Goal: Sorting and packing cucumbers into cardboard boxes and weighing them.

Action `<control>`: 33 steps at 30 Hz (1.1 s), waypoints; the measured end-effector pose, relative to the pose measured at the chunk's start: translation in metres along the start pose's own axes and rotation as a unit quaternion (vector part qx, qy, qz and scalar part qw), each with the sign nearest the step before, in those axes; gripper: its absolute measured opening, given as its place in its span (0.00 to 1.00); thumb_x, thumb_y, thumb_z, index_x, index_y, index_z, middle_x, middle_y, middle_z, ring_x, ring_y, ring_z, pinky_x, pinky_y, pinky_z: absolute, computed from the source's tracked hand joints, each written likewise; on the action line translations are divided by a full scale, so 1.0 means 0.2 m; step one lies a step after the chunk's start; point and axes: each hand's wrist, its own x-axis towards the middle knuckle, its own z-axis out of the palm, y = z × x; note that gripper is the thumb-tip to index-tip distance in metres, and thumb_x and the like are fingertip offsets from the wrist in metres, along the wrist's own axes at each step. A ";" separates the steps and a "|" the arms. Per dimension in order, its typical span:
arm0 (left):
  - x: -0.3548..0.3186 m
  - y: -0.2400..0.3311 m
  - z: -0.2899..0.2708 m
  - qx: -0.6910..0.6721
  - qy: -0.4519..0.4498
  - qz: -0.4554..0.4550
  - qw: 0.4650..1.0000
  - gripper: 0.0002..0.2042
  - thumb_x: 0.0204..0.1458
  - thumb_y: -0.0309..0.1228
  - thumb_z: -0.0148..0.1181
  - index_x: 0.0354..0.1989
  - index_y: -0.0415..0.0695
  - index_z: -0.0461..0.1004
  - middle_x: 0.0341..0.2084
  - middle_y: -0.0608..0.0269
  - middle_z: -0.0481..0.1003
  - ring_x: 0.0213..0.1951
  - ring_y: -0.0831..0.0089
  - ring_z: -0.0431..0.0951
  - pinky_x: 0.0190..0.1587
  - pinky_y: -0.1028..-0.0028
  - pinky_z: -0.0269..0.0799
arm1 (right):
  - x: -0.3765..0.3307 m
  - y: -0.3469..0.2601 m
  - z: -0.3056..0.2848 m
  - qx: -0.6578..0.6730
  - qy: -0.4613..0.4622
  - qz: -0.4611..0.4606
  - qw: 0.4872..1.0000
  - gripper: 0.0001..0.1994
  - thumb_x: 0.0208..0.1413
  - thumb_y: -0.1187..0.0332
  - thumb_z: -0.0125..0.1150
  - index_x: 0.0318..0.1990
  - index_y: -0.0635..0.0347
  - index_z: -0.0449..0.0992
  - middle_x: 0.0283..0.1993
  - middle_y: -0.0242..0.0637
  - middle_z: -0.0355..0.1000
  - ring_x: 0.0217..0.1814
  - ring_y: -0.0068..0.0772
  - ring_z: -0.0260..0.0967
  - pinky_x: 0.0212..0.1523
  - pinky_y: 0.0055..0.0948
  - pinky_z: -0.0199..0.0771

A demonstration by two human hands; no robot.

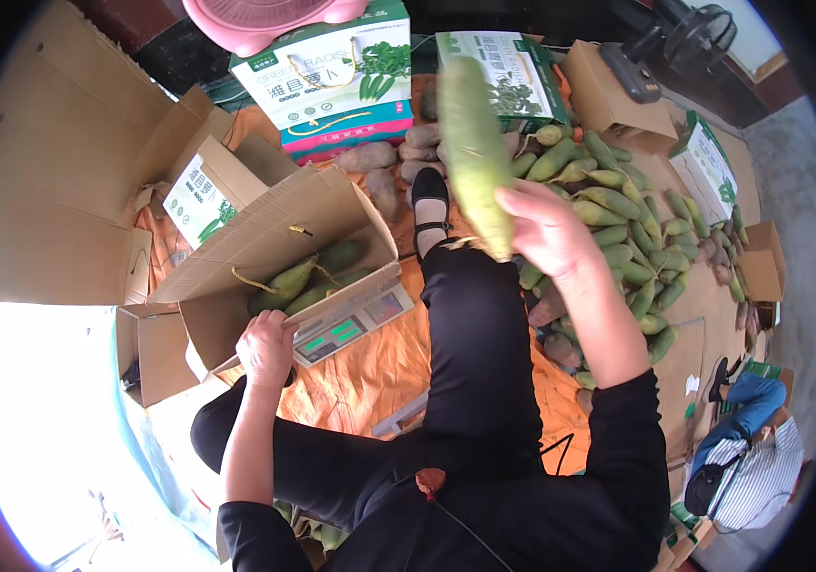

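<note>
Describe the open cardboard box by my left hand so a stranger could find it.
Start at the orange cloth on the floor. The open cardboard box sits on a scale there, under the left hand. Unlike the printed boxes behind, it is plain brown and holds green radishes.

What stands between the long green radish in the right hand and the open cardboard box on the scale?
Nothing visible: only air separates the long green radish from the open cardboard box.

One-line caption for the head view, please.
Seated person's right hand lifts a long green radish from the heap; left hand grips the cardboard box on a scale.
</note>
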 end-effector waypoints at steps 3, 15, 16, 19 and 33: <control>0.00 -0.01 0.00 0.003 0.005 0.001 1.000 0.08 0.40 0.31 0.65 0.27 0.45 0.72 0.26 0.60 0.73 0.35 0.59 0.74 0.36 0.63 0.71 | 0.03 0.07 0.37 0.129 -0.134 0.034 0.982 0.17 0.54 0.60 0.60 0.45 0.63 0.73 0.39 0.34 0.73 0.37 0.24 0.71 0.37 0.26 0.72; -0.04 -0.03 0.06 -0.007 0.012 -0.055 0.998 0.09 0.48 0.33 0.58 0.35 0.43 0.71 0.29 0.57 0.75 0.35 0.58 0.77 0.35 0.63 0.73 | 0.39 0.77 1.07 0.341 0.090 0.191 0.916 0.10 0.56 0.61 0.59 0.40 0.56 0.71 0.37 0.32 0.70 0.40 0.24 0.65 0.39 0.25 0.66; -0.02 -0.01 0.05 0.038 -0.033 -0.062 0.997 0.06 0.47 0.31 0.58 0.30 0.43 0.71 0.27 0.58 0.75 0.33 0.57 0.76 0.33 0.61 0.73 | 0.43 0.79 1.04 0.322 0.140 0.182 0.918 0.11 0.55 0.60 0.60 0.39 0.56 0.71 0.37 0.32 0.69 0.40 0.26 0.64 0.40 0.28 0.67; -0.01 0.02 0.04 0.015 0.026 0.007 1.000 0.06 0.46 0.30 0.57 0.28 0.42 0.70 0.26 0.57 0.74 0.31 0.57 0.75 0.33 0.60 0.72 | 0.52 0.88 0.97 0.276 0.187 0.164 0.929 0.16 0.56 0.59 0.58 0.44 0.61 0.69 0.44 0.38 0.67 0.44 0.31 0.65 0.43 0.33 0.71; -0.03 -0.03 0.02 0.034 0.018 0.009 0.999 0.09 0.42 0.33 0.64 0.27 0.44 0.71 0.27 0.58 0.74 0.35 0.58 0.76 0.36 0.61 0.72 | -0.28 0.06 0.49 -0.052 0.065 -0.178 0.980 0.14 0.55 0.68 0.58 0.48 0.61 0.71 0.41 0.34 0.72 0.37 0.22 0.70 0.35 0.19 0.69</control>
